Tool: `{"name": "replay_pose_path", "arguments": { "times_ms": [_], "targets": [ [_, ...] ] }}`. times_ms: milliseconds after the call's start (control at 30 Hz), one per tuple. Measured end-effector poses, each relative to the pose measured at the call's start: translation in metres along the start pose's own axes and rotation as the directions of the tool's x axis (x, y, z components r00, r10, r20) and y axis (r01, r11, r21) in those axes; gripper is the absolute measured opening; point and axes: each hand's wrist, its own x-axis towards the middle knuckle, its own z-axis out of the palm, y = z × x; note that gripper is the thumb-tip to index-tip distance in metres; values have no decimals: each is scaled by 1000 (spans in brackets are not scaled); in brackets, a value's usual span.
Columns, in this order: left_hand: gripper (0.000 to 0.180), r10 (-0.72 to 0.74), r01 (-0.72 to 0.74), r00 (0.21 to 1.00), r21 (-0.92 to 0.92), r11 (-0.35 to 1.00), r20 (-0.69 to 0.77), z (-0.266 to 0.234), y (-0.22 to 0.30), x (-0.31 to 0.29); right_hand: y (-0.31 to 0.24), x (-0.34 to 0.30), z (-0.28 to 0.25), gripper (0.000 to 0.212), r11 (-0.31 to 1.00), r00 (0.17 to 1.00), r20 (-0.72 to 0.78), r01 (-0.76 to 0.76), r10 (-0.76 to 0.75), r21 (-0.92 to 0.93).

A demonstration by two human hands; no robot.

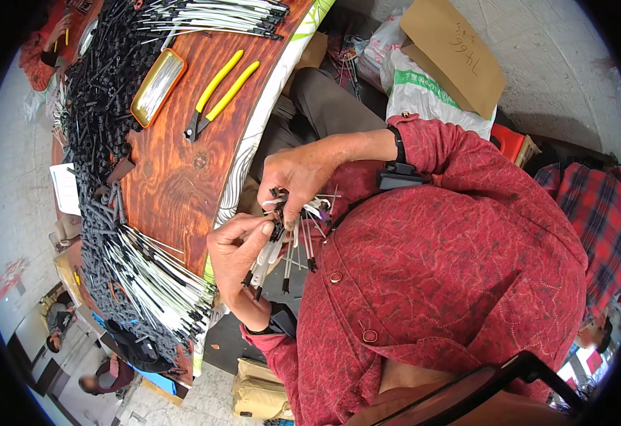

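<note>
Black clips (277,231) are held in a small bunch with white sticks (275,251), right between the person's two hands. The right hand (297,179) is closed around the top of the bunch, with its thumb bent down over the dark bits. The left hand (235,250) comes in from the left side, and its thumb and first finger are pinched close together on the edge of the clips. Just which tiny bit they squeeze is too small to tell.

Both hands touch the bunch, so neither one is nearer. The long white sticks point mostly down the picture, away from the right hand, and some pass just beside the left thumb. A few thin ones poke out to the right, near the red shirt (452,270).

Farther out, on the left, is the brown wooden table (175,192). A big pile of white sticks with black ends (158,280) lies there, nearer to the left hand. Pliers with yellow handles (216,99) lie above, beside an orange-edged tray (138,118) of thin pale pieces. Past them runs a long heap of black parts (97,113).
</note>
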Motion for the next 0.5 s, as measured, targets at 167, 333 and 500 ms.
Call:
{"name": "replay_pose_path", "arguments": {
  "times_ms": [167,333,500],
  "targets": [
    [18,1,-2,999,17,1000,44,1,-4,2,-3,-3,0,28,997,998,-31,-57,55,-56],
    [25,53,-49,992,-39,998,117,0,0,-4,-10,-2,-1,30,970,994,-28,-107,103,-216],
    [25,70,-59,983,-69,996,169,-3,-3,-3,-9,-3,4,31,968,996,-74,-60,43,-244]
  ]
}}
